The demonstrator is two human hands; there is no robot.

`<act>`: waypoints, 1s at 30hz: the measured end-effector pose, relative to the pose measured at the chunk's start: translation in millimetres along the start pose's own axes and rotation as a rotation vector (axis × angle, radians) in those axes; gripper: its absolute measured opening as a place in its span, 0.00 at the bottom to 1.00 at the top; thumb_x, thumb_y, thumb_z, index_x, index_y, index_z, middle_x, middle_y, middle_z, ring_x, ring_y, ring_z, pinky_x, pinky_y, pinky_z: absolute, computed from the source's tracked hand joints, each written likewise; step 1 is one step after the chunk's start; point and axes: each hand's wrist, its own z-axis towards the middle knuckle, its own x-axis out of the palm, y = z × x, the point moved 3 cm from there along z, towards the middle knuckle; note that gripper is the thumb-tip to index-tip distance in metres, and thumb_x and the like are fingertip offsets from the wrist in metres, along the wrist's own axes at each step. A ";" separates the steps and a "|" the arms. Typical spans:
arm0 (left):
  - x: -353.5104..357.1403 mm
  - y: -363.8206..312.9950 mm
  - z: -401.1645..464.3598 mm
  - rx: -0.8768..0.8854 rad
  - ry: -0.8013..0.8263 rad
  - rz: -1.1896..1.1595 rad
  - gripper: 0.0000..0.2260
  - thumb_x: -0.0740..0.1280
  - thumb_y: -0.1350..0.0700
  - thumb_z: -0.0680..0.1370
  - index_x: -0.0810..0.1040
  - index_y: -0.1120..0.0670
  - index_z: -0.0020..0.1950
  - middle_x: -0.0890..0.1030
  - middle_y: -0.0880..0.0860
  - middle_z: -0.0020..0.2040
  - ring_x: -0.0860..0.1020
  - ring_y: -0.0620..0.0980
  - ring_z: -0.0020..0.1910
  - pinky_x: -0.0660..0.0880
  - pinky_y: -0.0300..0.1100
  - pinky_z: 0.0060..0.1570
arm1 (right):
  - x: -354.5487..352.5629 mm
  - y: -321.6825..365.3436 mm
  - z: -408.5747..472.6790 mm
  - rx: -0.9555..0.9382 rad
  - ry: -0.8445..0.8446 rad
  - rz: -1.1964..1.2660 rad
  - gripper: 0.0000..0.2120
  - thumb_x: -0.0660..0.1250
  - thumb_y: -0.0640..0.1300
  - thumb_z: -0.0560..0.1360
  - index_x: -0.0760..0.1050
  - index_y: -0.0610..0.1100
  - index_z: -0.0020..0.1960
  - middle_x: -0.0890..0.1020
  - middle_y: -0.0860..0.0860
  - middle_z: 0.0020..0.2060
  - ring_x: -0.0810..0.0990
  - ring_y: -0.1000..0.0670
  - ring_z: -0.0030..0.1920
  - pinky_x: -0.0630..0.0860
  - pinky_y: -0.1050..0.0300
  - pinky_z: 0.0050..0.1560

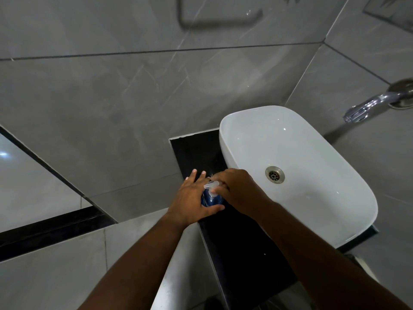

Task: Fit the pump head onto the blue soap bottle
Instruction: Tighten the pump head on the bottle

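So the blue soap bottle (211, 199) was standing on the black counter (241, 247), just left of the white basin (297, 175) and close to its near-left rim. The left hand (192, 198) was wrapped round the bottle's left side, thumb hooked across the front of it low down, the other fingers stretched out and slightly spread past it toward the wall. The right hand (237, 189) came in from the basin side, over its rim, fingertips bunched together and pinching the clear pump head (211, 185) right on top of the bottle. Couldn't tell if the pump was seated all the way, the hands covered the neck. A chrome tap (368, 106) stuck out of the wall beyond the basin's far right side, well apart from both hands.
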 end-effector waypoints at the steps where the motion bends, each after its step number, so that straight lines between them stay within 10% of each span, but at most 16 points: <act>1: -0.3 -0.8 -0.2 0.003 0.001 0.000 0.41 0.66 0.29 0.69 0.59 0.46 0.77 0.56 0.49 0.79 0.44 0.50 0.77 0.47 0.55 0.75 | -1.1 -1.0 -0.2 -0.019 -0.039 0.034 0.21 0.65 0.45 0.77 0.69 0.38 0.68 0.77 0.40 0.64 0.76 0.43 0.63 0.69 0.53 0.68; 6: -2.2 -3.4 -1.6 0.017 -0.005 -0.010 0.41 0.67 0.30 0.69 0.60 0.46 0.77 0.56 0.51 0.79 0.44 0.50 0.77 0.46 0.52 0.74 | 6.0 -10.3 -4.7 0.010 -0.108 0.101 0.24 0.71 0.45 0.72 0.71 0.40 0.66 0.81 0.42 0.58 0.79 0.46 0.56 0.69 0.70 0.50; 13: -0.8 -3.3 -2.0 -0.001 -0.008 -0.019 0.40 0.67 0.31 0.69 0.62 0.46 0.76 0.56 0.50 0.79 0.44 0.50 0.77 0.47 0.53 0.74 | 18.8 -18.8 7.0 0.060 -0.137 0.095 0.14 0.70 0.46 0.73 0.77 0.37 0.53 0.81 0.41 0.49 0.80 0.45 0.48 0.75 0.55 0.49; 18: -2.4 0.1 0.1 0.006 0.013 -0.068 0.38 0.70 0.34 0.69 0.64 0.46 0.75 0.57 0.50 0.79 0.42 0.44 0.74 0.50 0.54 0.73 | 31.0 -18.3 6.8 0.080 -0.228 0.061 0.11 0.69 0.46 0.72 0.77 0.40 0.50 0.81 0.43 0.47 0.74 0.52 0.40 0.67 0.65 0.37; 27: -0.9 -4.0 -2.3 -0.051 0.042 -0.154 0.39 0.71 0.33 0.68 0.64 0.45 0.75 0.57 0.48 0.79 0.42 0.47 0.77 0.55 0.58 0.73 | 9.1 -10.7 0.9 -0.039 0.092 0.043 0.26 0.56 0.52 0.78 0.62 0.37 0.71 0.69 0.39 0.70 0.70 0.44 0.68 0.65 0.56 0.70; 30: -0.7 -4.7 -3.5 -0.056 0.045 -0.172 0.40 0.72 0.34 0.68 0.64 0.45 0.75 0.56 0.48 0.79 0.43 0.47 0.77 0.55 0.57 0.74 | 0.3 -4.6 0.2 -0.065 -0.044 0.075 0.15 0.62 0.40 0.77 0.73 0.39 0.64 0.78 0.37 0.58 0.76 0.39 0.59 0.72 0.46 0.61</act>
